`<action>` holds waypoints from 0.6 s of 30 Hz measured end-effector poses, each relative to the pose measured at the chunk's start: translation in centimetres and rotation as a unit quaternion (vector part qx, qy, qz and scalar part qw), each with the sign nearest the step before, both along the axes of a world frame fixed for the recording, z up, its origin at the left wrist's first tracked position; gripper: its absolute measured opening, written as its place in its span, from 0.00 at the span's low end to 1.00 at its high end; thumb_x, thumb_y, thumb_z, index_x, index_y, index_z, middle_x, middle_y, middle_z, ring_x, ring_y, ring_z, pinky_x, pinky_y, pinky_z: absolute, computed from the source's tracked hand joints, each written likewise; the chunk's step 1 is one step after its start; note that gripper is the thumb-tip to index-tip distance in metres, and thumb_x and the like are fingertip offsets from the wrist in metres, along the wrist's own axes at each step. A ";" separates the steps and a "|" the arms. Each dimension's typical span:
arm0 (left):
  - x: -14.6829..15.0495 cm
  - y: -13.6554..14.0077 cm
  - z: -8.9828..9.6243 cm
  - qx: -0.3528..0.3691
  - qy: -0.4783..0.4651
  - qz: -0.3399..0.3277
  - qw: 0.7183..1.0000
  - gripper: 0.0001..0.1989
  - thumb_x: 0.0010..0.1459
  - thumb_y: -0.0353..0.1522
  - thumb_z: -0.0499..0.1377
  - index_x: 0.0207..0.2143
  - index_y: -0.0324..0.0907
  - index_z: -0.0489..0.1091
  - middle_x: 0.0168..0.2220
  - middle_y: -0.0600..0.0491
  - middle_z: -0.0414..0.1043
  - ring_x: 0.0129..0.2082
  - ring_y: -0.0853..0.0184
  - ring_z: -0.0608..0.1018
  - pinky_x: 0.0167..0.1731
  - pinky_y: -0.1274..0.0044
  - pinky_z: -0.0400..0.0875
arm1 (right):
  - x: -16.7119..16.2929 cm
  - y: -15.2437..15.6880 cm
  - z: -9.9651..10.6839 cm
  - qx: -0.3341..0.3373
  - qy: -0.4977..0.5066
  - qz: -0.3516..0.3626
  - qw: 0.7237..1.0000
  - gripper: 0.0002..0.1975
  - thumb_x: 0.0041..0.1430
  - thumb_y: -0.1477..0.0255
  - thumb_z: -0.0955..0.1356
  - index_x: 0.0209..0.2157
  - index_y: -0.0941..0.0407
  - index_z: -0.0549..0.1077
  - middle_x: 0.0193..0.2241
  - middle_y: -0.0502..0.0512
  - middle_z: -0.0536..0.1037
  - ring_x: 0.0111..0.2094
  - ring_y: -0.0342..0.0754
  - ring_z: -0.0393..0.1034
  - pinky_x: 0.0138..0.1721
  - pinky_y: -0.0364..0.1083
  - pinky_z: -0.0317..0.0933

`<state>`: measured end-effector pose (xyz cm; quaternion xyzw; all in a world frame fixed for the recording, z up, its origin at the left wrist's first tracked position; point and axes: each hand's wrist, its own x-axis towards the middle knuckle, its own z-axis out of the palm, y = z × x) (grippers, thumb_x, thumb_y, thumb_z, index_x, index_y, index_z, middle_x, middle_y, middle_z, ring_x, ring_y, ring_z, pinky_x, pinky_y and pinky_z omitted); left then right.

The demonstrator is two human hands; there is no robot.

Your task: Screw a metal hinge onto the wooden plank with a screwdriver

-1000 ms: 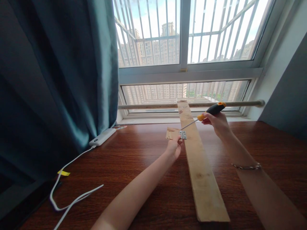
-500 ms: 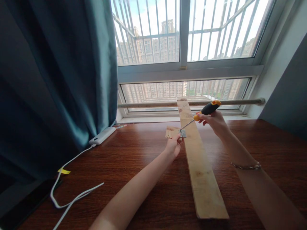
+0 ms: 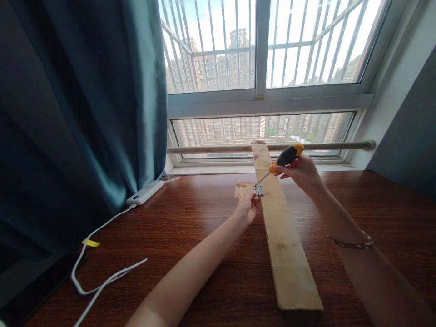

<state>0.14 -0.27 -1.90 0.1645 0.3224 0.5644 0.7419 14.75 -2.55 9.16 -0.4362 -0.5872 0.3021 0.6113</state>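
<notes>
A screwdriver (image 3: 286, 156) with a black and yellow handle is held in my right hand (image 3: 304, 175), fingers closed round the grip. Its shaft slants down to the left, and the tip meets a metal hinge (image 3: 260, 189). The hinge spans a small wooden block (image 3: 241, 190) and a long wooden board (image 3: 284, 243). My left hand (image 3: 245, 210) pinches the block near the hinge from the near side; its thumb lies by the hinge edge. The screw under the tip is too small to make out.
On the brown wooden table (image 3: 190, 218) a white power strip (image 3: 145, 192) lies by the blue curtain (image 3: 112, 113), with a white cable (image 3: 79, 268) running forward. Behind, a rail (image 3: 211, 149) crosses below the window, and the board's far end reaches it.
The screwdriver handle has moved slightly left and down, with my right hand following. Its tip stays at the hinge. My left hand is nearly unmoved.
</notes>
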 end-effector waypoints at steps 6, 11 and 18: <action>0.0 -0.1 0.1 0.007 0.005 0.000 1.000 0.04 0.50 0.21 0.56 0.26 0.36 0.68 0.24 0.52 0.72 0.21 0.74 0.73 0.27 0.82 0.67 | -0.2 0.5 -0.7 0.050 -0.076 -0.111 0.990 0.20 0.35 0.58 0.74 0.26 0.58 0.70 0.21 0.55 0.77 0.21 0.51 0.73 0.19 0.45 0.68; 0.0 0.2 -0.3 0.005 0.011 -0.011 1.000 0.03 0.49 0.22 0.56 0.27 0.36 0.68 0.25 0.51 0.73 0.22 0.73 0.73 0.26 0.81 0.68 | -0.2 0.3 -0.8 0.053 -0.105 -0.152 0.981 0.21 0.36 0.57 0.73 0.26 0.58 0.69 0.21 0.56 0.77 0.20 0.52 0.73 0.21 0.46 0.68; 0.0 0.1 -0.3 0.002 0.005 -0.012 1.000 0.04 0.50 0.22 0.55 0.27 0.36 0.68 0.25 0.51 0.73 0.22 0.73 0.74 0.26 0.81 0.67 | -0.7 0.1 -0.8 0.071 -0.105 -0.191 0.973 0.20 0.38 0.58 0.73 0.26 0.57 0.65 0.18 0.51 0.74 0.14 0.46 0.68 0.12 0.41 0.61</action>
